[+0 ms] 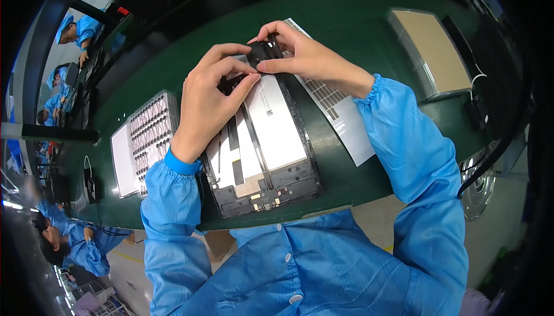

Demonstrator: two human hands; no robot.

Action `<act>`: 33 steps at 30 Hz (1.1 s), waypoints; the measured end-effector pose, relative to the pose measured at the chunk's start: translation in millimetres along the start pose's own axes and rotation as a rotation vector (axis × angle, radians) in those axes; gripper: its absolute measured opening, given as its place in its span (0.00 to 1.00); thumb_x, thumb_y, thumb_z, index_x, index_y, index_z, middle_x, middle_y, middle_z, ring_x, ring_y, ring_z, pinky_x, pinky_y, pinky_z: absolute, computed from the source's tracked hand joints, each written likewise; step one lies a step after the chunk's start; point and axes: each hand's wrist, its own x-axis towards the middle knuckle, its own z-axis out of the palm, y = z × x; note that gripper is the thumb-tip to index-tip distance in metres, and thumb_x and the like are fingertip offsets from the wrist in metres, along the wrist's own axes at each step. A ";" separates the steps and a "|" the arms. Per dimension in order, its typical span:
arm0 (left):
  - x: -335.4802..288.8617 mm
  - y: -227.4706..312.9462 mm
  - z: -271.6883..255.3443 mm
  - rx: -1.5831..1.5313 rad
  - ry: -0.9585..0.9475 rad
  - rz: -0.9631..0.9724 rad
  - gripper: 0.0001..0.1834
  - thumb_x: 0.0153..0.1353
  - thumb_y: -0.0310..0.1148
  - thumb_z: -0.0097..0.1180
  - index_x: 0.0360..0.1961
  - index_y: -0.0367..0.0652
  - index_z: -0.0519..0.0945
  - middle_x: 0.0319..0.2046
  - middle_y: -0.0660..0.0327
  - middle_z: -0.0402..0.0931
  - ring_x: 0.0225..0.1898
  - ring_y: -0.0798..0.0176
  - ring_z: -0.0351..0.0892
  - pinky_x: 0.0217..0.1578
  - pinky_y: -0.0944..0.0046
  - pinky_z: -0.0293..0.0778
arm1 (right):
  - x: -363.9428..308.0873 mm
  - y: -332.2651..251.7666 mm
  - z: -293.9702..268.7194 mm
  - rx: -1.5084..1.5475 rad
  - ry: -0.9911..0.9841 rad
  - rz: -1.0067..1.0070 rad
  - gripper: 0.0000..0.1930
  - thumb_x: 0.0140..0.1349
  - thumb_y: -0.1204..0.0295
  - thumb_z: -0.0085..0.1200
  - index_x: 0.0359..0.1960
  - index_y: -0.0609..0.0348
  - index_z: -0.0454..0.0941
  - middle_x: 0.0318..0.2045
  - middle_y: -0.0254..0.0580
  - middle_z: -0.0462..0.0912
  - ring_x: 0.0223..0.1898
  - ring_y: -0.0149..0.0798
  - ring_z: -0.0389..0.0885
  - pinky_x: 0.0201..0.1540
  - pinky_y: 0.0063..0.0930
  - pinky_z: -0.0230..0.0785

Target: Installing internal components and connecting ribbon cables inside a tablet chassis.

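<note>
An opened tablet [277, 121] lies tilted on the bench in front of me, with white battery faces, dark flat cables and a black board at its near end. My right hand [291, 48] grips the tablet's far end, thumb on its inner side and fingers bent at the edge. Close beside it, my left hand [212, 88] reaches over the far left part, its thumb and fingertips drawn together in a pinch. Whatever sits between those left fingertips is too small to make out.
Left of the tablet is a clear tray [153, 125] of small round black parts with wires. A sheet of dark adhesive strips [346, 123] lies to the right. Farther right rests a clear tray with a tan board [434, 51], near a black cable [499, 143]. Co-workers sit at far left.
</note>
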 end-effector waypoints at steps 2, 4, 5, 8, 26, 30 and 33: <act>0.8 0.0 -0.5 0.015 -0.001 0.006 0.05 0.56 0.27 0.66 0.32 0.37 0.84 0.46 0.60 0.81 0.34 0.61 0.84 0.37 0.66 0.78 | 2.8 -11.5 -1.9 -0.034 -0.017 0.039 0.26 0.60 0.66 0.67 0.56 0.52 0.67 0.48 0.37 0.77 0.51 0.31 0.74 0.52 0.27 0.66; 0.6 -3.2 -1.7 0.008 -0.007 -0.011 0.06 0.56 0.27 0.65 0.33 0.37 0.83 0.46 0.60 0.80 0.34 0.62 0.83 0.37 0.66 0.78 | 8.7 -12.8 -1.4 -0.066 -0.035 0.074 0.26 0.60 0.67 0.67 0.56 0.52 0.67 0.46 0.37 0.77 0.50 0.31 0.74 0.52 0.27 0.65; 1.7 -4.3 -1.1 -0.006 -0.025 -0.016 0.06 0.56 0.28 0.64 0.33 0.37 0.83 0.46 0.61 0.80 0.34 0.62 0.83 0.37 0.66 0.77 | 10.9 -9.9 -3.1 -0.101 -0.040 0.071 0.27 0.59 0.66 0.67 0.56 0.52 0.67 0.46 0.37 0.77 0.49 0.32 0.74 0.51 0.27 0.65; 5.5 -6.0 -2.1 -0.045 -0.070 -0.057 0.07 0.56 0.29 0.64 0.32 0.36 0.83 0.46 0.60 0.80 0.34 0.62 0.82 0.38 0.66 0.76 | 15.2 -11.4 -7.6 -0.170 -0.059 0.079 0.29 0.56 0.66 0.68 0.57 0.52 0.67 0.44 0.38 0.77 0.46 0.33 0.76 0.48 0.27 0.66; 15.7 -17.7 1.2 -0.051 -0.181 -0.212 0.09 0.51 0.34 0.61 0.26 0.37 0.79 0.40 0.59 0.74 0.39 0.55 0.80 0.41 0.59 0.76 | 0.6 -3.5 -1.9 0.144 -0.037 0.135 0.28 0.61 0.68 0.66 0.58 0.54 0.64 0.54 0.40 0.78 0.54 0.33 0.75 0.58 0.28 0.65; 13.7 -12.7 -4.8 0.100 -0.212 -0.210 0.09 0.59 0.32 0.60 0.34 0.37 0.77 0.42 0.60 0.72 0.38 0.61 0.78 0.41 0.64 0.75 | -2.0 -8.9 5.3 0.106 0.007 0.081 0.26 0.63 0.68 0.64 0.58 0.54 0.63 0.59 0.38 0.76 0.55 0.34 0.75 0.59 0.30 0.66; -2.8 -21.1 -13.9 0.053 -0.115 -0.040 0.12 0.61 0.33 0.59 0.42 0.38 0.77 0.50 0.57 0.73 0.47 0.55 0.78 0.47 0.61 0.75 | -19.2 -0.2 18.7 0.031 0.168 -0.015 0.24 0.64 0.70 0.63 0.57 0.56 0.63 0.61 0.41 0.74 0.57 0.35 0.74 0.59 0.29 0.66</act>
